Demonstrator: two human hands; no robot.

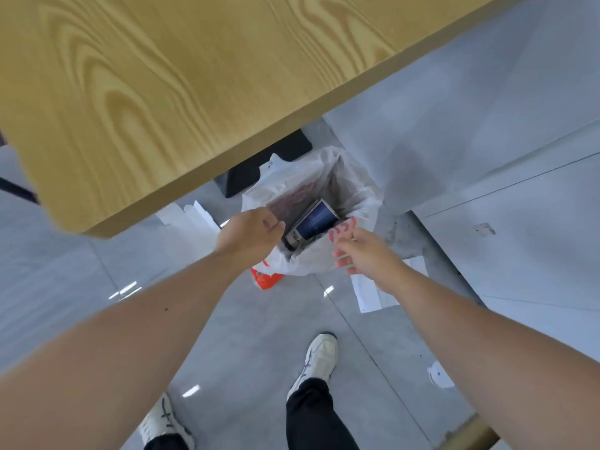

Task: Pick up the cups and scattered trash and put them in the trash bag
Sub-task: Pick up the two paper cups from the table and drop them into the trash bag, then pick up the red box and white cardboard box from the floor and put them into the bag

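A white plastic trash bag (350,186) with red print stands open on the grey floor beside the wooden table. Inside it lies a blue and white cup (316,220) on its side. My left hand (251,233) is closed on the bag's near left rim. My right hand (367,251) pinches the near right rim, where the red print shows. Both hands hold the mouth of the bag apart.
The light wooden table (156,102) fills the upper left. White paper sheets (373,292) lie on the floor right of the bag, more paper (191,219) to its left. An orange scrap (264,279) sits under the bag. A white piece (438,375) lies at right. My shoes (319,358) are below.
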